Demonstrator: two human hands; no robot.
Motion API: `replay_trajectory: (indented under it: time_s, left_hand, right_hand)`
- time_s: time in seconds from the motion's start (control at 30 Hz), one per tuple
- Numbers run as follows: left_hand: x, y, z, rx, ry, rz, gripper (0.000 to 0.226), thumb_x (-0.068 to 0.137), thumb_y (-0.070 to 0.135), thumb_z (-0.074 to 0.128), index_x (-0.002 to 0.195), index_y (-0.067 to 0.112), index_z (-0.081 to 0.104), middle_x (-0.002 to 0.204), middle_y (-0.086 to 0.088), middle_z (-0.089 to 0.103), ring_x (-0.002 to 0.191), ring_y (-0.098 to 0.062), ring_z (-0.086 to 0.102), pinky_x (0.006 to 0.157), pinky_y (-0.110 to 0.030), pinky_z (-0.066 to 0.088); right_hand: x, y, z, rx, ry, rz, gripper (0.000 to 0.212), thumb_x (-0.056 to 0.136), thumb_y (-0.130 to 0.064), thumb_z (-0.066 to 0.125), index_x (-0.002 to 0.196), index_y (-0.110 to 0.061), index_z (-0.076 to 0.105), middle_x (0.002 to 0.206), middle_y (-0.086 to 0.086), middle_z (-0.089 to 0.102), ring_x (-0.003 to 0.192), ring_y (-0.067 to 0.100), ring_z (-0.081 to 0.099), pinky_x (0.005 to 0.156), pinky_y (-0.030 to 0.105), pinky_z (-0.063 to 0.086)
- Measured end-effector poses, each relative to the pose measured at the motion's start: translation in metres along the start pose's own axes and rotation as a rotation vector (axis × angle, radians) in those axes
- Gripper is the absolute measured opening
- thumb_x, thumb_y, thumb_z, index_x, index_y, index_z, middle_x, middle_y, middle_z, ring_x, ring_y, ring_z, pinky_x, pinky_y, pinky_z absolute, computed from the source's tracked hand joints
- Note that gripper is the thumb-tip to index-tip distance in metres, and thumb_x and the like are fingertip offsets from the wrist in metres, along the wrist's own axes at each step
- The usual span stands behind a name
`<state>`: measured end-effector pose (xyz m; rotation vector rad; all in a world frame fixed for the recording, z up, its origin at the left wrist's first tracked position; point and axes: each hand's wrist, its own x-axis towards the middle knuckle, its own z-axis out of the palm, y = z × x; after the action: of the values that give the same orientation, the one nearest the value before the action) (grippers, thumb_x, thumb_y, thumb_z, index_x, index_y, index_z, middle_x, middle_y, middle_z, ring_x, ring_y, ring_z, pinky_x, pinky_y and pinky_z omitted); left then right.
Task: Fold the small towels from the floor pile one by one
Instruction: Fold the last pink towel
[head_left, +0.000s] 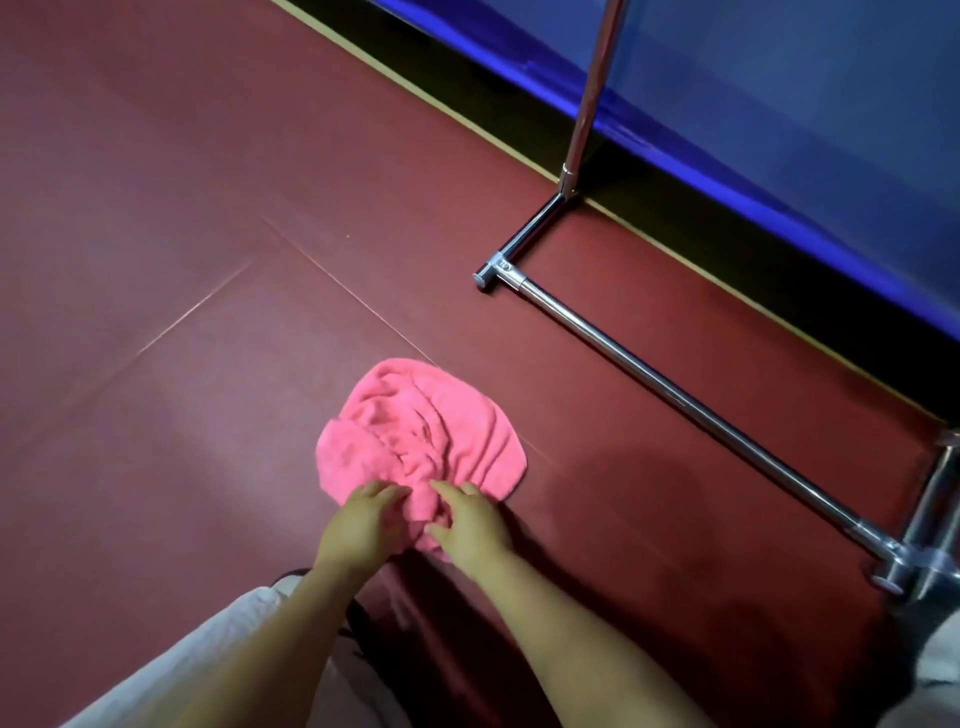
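A crumpled pink towel (423, 436) lies in a rumpled heap on the dark red floor (182, 260), a little below the middle of the head view. Both hands rest on its near edge. My left hand (358, 525) presses on the cloth at the lower left, fingers curled into the folds. My right hand (470, 522) lies beside it on the lower right, fingers spread over bunched fabric. Whether either hand pinches the cloth is not clear. No other towel shows.
A chrome rack base (649, 374) runs diagonally along the floor at right, with an upright pole (587, 98) rising from it. A blue sheet (779, 104) hangs behind. My light trouser leg (208, 660) fills the lower left.
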<state>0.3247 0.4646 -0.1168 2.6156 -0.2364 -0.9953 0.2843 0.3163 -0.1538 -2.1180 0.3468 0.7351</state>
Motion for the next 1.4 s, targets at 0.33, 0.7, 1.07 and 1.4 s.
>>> replay_trajectory:
  time_s: [0.33,0.7,1.07,1.4]
  left_hand:
    - [0.005,0.018,-0.019,-0.154,0.132,0.027,0.043,0.093,0.041,0.04,0.089,0.007,0.067,0.089,-0.013,0.071,0.085,-0.032,0.063,0.07,-0.033,0.038]
    - [-0.096,0.162,-0.116,-0.676,0.169,0.156,0.034,0.101,0.02,0.049,0.071,0.012,0.063,0.061,0.006,0.054,0.063,-0.015,0.045,0.064,-0.03,0.038]
    - [-0.26,0.249,-0.141,-1.405,0.184,0.228,0.016,0.095,0.02,0.056,0.084,0.011,0.064,0.06,0.001,0.06,0.049,-0.01,0.055,0.041,-0.016,0.041]
    - [-0.34,0.3,-0.087,-1.324,0.265,0.196,0.026,0.081,0.034,0.068,0.058,0.022,0.069,0.067,0.002,0.064,0.072,-0.018,0.057,0.07,-0.036,0.048]
  right_hand:
    - [0.003,0.004,-0.022,0.133,0.145,-0.091,0.016,0.087,-0.017,0.064,0.098,-0.009,0.073,0.1,0.013,0.066,0.093,0.026,0.061,0.086,0.032,0.045]
    - [-0.138,-0.066,-0.141,0.986,0.194,-0.038,0.015,0.096,-0.015,0.051,0.093,-0.019,0.065,0.076,-0.008,0.068,0.07,0.005,0.063,0.06,0.018,0.05]
    - [-0.314,-0.076,-0.203,0.302,0.516,-0.494,0.007,0.085,-0.001,0.065,0.091,0.003,0.066,0.106,0.011,0.061,0.101,0.006,0.049,0.09,0.001,0.029]
    - [-0.399,-0.037,-0.2,0.671,0.647,-0.27,0.029,0.097,-0.009,0.045,0.07,-0.021,0.051,0.073,-0.001,0.047,0.074,0.01,0.041,0.067,0.027,0.035]
